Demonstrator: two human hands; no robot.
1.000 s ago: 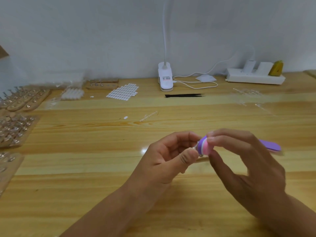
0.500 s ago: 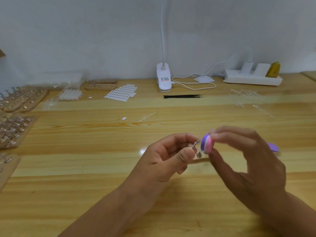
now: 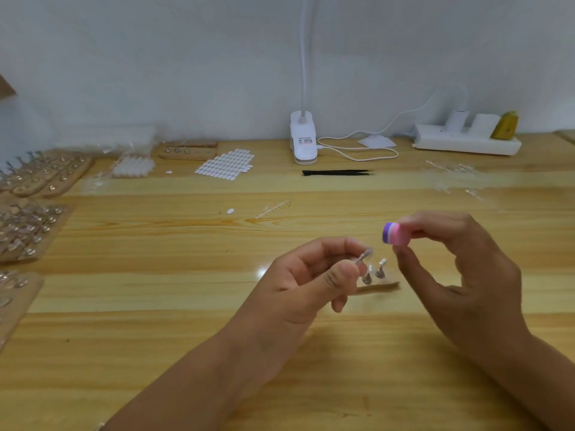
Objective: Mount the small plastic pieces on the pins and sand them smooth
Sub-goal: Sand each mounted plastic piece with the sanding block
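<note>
My left hand (image 3: 314,275) pinches a small metal pin (image 3: 457,258) between thumb and fingers, with a clear plastic piece on its tip. My right hand (image 3: 460,272) grips a purple and pink sanding file (image 3: 394,233) end-on, held up and to the right of the pin, apart from it. Below and between my hands a small wooden strip (image 3: 378,286) lies on the table with two metal pins (image 3: 374,273) standing in it.
Wooden boards (image 3: 29,225) full of mounted pins line the left edge. At the back lie a sheet of white pieces (image 3: 225,164), black tweezers (image 3: 337,172), a clip lamp (image 3: 303,141) with its cable, and a power strip (image 3: 466,141). Clear plastic sprues (image 3: 272,209) lie mid-table.
The file has lifted off the pin and moved up and to the right. My left hand has stayed about where it was, still holding the pin. The strip with two pins has come into sight.
</note>
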